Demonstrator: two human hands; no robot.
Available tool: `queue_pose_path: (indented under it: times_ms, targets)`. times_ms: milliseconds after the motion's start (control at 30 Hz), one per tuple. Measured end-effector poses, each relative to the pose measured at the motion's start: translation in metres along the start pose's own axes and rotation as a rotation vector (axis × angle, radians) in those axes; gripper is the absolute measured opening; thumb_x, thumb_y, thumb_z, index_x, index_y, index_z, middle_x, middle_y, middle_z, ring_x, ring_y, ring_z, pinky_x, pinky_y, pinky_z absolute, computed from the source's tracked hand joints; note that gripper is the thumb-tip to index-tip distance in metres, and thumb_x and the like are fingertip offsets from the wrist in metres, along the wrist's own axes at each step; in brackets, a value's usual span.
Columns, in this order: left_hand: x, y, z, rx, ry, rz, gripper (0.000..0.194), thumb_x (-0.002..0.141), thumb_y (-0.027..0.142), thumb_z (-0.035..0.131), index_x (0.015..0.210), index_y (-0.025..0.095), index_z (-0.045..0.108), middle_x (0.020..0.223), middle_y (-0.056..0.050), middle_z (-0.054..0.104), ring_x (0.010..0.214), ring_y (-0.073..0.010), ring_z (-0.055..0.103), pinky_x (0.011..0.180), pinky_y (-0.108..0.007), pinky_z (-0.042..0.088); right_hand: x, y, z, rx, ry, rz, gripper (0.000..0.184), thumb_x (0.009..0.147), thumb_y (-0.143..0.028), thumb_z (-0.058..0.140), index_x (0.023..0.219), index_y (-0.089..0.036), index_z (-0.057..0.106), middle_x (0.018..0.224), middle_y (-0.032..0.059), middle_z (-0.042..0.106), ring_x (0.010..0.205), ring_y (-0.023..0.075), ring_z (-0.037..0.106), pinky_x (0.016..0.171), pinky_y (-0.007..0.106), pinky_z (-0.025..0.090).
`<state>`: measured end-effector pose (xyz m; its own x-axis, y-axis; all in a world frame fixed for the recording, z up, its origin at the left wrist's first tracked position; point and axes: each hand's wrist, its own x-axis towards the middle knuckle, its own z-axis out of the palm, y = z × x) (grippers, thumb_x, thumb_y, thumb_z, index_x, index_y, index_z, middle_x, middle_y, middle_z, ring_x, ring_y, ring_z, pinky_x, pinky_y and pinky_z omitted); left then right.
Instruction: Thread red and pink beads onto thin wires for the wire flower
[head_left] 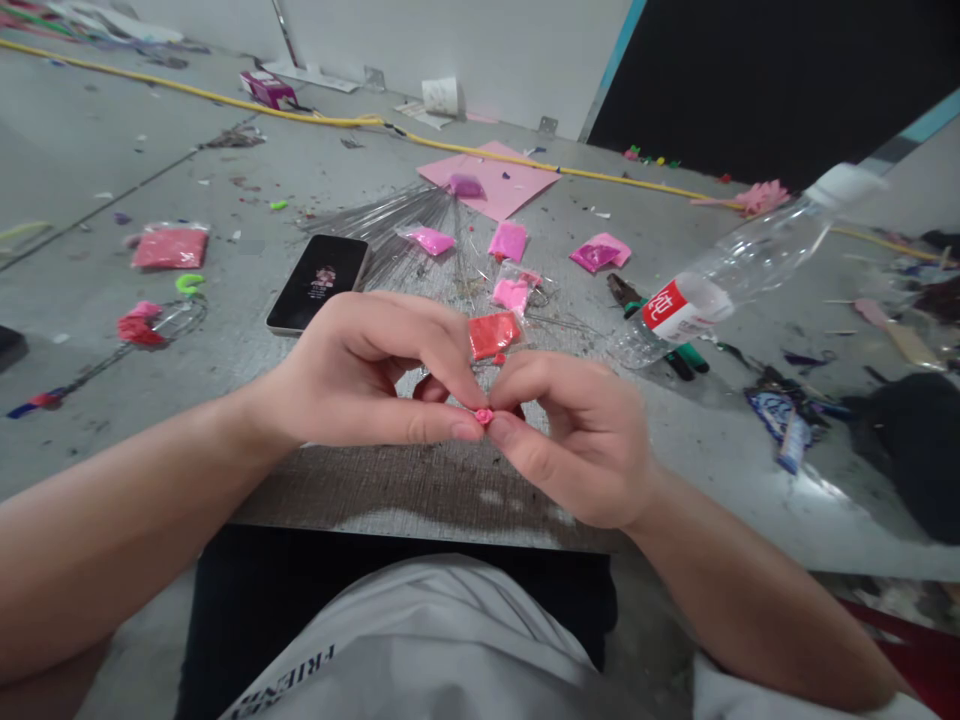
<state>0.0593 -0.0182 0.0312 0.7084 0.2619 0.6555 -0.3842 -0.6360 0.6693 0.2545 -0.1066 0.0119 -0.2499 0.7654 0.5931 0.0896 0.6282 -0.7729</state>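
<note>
A tiny pink piece of modelling clay (484, 416), crinkled on top, is pinched between the fingertips of both hands. My left hand (382, 370) grips it from the left with thumb and forefinger. From the right, my right hand (577, 430) presses thumb and forefinger against the same piece. Both hands are held above the near edge of the table. Just beyond the fingers lies a red clay packet (493, 336), with a pink clay packet (511, 292) behind it. My remaining fingers are curled and partly hidden.
Left of the hands lies a phone (319, 283). On the right a clear plastic bottle (720, 275) leans near green-handled pliers (686, 360). Thin wires (375, 225) fan out behind, by a pink sheet (517, 185). A yellow cable (300, 115) crosses the back.
</note>
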Motion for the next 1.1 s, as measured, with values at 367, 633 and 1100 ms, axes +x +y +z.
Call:
queue_pose_path:
  times_ms: [367, 633, 1100]
  targets:
    - [0.0025, 0.0006, -0.0006, 0.025, -0.012, -0.049, 0.01, 0.082, 0.018, 0.086, 0.088, 0.018, 0.078, 0.067, -0.003, 0.065, 0.055, -0.009, 0.054, 0.055, -0.021, 0.048, -0.0011, 0.0009, 0.0004, 0.016, 0.012, -0.017, 0.008, 0.093, -0.023, 0.066, 0.086, -0.02, 0.067, 0.073, 0.0008, 0.066, 0.064, 0.0127, 0.059, 0.06, 0.029, 0.05]
    - [0.0004, 0.0016, 0.0009, -0.007, 0.013, -0.009, 0.011, 0.08, 0.011, 0.086, 0.085, 0.007, 0.077, 0.069, -0.004, 0.064, 0.059, -0.0086, 0.056, 0.054, -0.022, 0.047, -0.0007, 0.0005, 0.0004, 0.01, 0.019, -0.023, 0.008, 0.092, -0.022, 0.067, 0.085, -0.02, 0.066, 0.071, 0.0005, 0.065, 0.063, 0.0123, 0.058, 0.059, 0.028, 0.049]
    - [0.0021, 0.0019, -0.0014, 0.011, 0.006, -0.049, 0.014, 0.081, 0.016, 0.086, 0.093, 0.018, 0.081, 0.071, -0.006, 0.07, 0.056, -0.0107, 0.057, 0.054, -0.022, 0.048, -0.0013, 0.001, 0.0019, -0.007, 0.052, -0.017, 0.008, 0.091, -0.021, 0.07, 0.085, -0.02, 0.066, 0.071, -0.0006, 0.065, 0.063, 0.0117, 0.058, 0.06, 0.028, 0.05]
